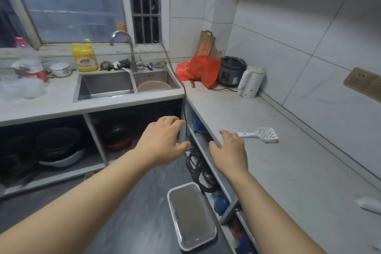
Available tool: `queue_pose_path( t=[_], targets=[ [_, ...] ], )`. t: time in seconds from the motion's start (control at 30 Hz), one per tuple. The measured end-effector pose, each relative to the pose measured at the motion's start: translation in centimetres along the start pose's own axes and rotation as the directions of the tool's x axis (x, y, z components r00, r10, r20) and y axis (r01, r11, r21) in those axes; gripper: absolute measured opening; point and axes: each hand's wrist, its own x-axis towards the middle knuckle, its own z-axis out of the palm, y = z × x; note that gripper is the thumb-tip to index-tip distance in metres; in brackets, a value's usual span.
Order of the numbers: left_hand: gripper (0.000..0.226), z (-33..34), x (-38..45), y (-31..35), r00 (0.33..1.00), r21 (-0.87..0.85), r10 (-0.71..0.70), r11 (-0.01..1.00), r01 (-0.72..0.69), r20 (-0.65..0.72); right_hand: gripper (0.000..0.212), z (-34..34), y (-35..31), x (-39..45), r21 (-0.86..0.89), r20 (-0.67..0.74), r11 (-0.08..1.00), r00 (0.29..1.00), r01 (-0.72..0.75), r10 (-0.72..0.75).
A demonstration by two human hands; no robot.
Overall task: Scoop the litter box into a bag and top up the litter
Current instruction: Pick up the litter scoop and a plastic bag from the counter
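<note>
A white slotted litter scoop (pixel 260 135) lies on the right counter (pixel 278 171), handle pointing left. My right hand (pixel 229 151) hovers over the counter's front edge, its fingers just short of the scoop handle, relaxed and holding nothing. My left hand (pixel 162 140) reaches forward in mid-air before the corner of the cabinets, fingers loosely bent, empty. On the dark floor below stands the white-rimmed litter box (pixel 190 215) filled with grey litter. A red-orange plastic bag (pixel 201 69) sits in the counter's far corner.
A double steel sink (pixel 107 84) with a tap and a pink basin is at the back. A rice cooker (pixel 231 71) and a white kettle (pixel 250 82) stand by the right wall. Pots fill the open shelves at left. Black cables (pixel 198 169) hang under the right counter.
</note>
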Motion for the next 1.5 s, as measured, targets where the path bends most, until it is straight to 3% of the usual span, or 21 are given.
queue_pose_path(
  t=[0.33, 0.7, 0.83, 0.97, 1.1, 1.23, 1.5],
  targets=[
    [0.07, 2.4, 7.3, -3.1, 0.965, -0.112, 0.24, 0.967, -0.228, 0.104, 0.05, 1.8, 1.0, 2.0, 0.043, -0.072, 0.934, 0.931, -0.356, 0.358],
    [0.07, 9.2, 17.3, 0.6, 0.897, -0.149, 0.375, 0.926, -0.348, 0.236, 0.049, 4.6, 8.3, 9.9, 0.179, -0.076, 0.804, 0.807, -0.566, 0.585],
    [0.069, 12.3, 22.6, 2.0, 0.882, -0.134, 0.366, 0.93, -0.341, 0.295, 0.045, 6.4, 12.5, 16.2, 0.334, 0.043, 0.672, 0.723, -0.661, 0.69],
    [0.067, 15.2, 27.0, 3.4, 0.85, -0.136, 0.379, 0.925, -0.354, 0.366, 0.016, 8.1, 16.7, 22.1, 0.396, 0.088, 0.571, 0.649, -0.719, 0.756],
    [0.067, 17.7, 29.4, 3.0, 0.841, -0.15, 0.358, 0.934, -0.325, 0.405, 0.037, 10.6, 19.8, 27.3, 0.495, 0.155, 0.411, 0.544, -0.766, 0.825],
    [0.066, 20.4, 30.9, 2.0, 0.821, -0.145, 0.33, 0.944, -0.297, 0.466, 0.05, 14.1, 22.6, 30.8, 0.634, 0.292, 0.144, 0.407, -0.76, 0.866],
    [0.065, 23.7, 32.5, 0.7, 0.789, -0.162, 0.302, 0.953, -0.256, 0.534, 0.045, 15.6, 24.3, 35.6, 0.611, 0.184, 0.162, 0.337, -0.775, 0.923]
  ],
)
